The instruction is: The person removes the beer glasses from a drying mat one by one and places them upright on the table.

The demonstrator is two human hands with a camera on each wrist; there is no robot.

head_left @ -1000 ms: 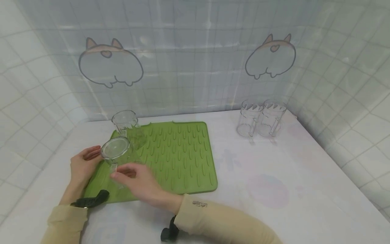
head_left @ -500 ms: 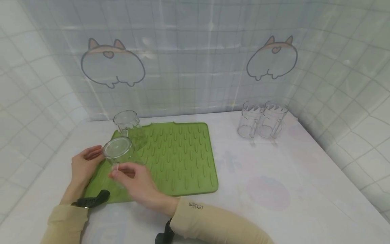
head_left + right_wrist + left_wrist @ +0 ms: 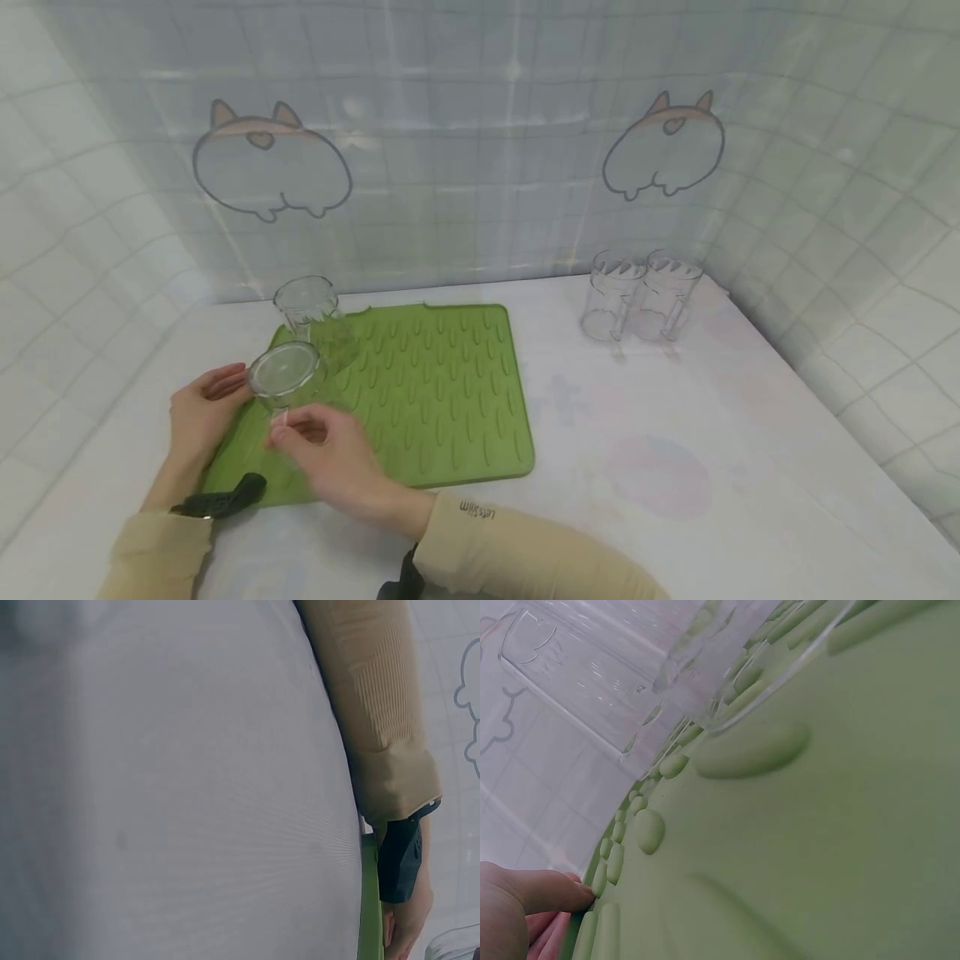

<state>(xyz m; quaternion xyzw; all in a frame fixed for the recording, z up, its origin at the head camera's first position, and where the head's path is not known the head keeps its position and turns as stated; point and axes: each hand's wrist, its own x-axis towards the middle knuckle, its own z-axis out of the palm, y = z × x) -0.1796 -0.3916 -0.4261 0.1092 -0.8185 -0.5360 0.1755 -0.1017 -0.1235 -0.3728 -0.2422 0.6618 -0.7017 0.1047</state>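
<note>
In the head view, my right hand pinches the handle of a clear glass mug, which stands upside down over the left part of a green drying mat. At the mat's left edge my left hand grips the rim. The left wrist view shows the thumb over that edge and the other fingers below it. A second clear mug stands behind the first on the mat's back left. The right wrist view has mostly white tabletop, with the left hand beside the green edge.
Two more clear handled mugs stand close together at the back right of the white table. Tile-patterned walls with printed corgi drawings enclose the back and both sides.
My right wrist has shifted slightly left while the hand stays on the mug's handle. The mug, the mat and my left hand look unchanged.
</note>
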